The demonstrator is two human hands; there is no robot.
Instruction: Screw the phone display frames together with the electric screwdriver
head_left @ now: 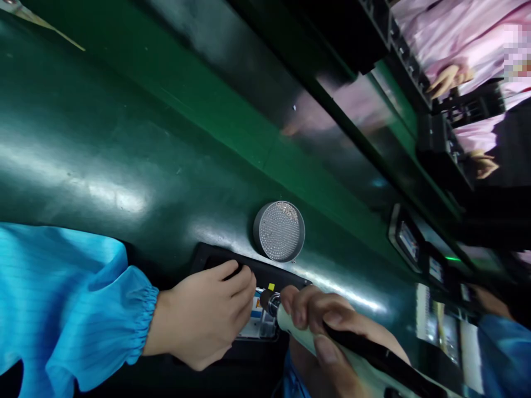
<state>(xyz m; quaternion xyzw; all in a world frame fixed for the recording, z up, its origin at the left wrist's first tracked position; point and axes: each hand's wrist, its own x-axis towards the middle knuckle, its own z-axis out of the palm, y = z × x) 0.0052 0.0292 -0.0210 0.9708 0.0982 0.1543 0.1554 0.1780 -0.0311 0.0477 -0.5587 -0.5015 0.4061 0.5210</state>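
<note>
The picture is tilted far to one side. My left hand [203,315], coming out of a blue striped sleeve [70,304], grips the edge of a flat black device casing [249,271] lying on a green mat [124,149]. My right hand [319,331] wraps around a cream electric screwdriver [294,326] with a black cord or strip along it. Its metal tip [267,301] sits at the casing's open area, where a white label or board [257,326] and a small yellow mark show. The contact point is partly hidden.
A round grey perforated dish [279,231] sits just beyond the casing on the green surface. Small screens [409,240] and black fixtures line the far side. Co-workers in pink smocks [456,50] work beyond them, and another person's blue sleeve [504,354] shows at the right.
</note>
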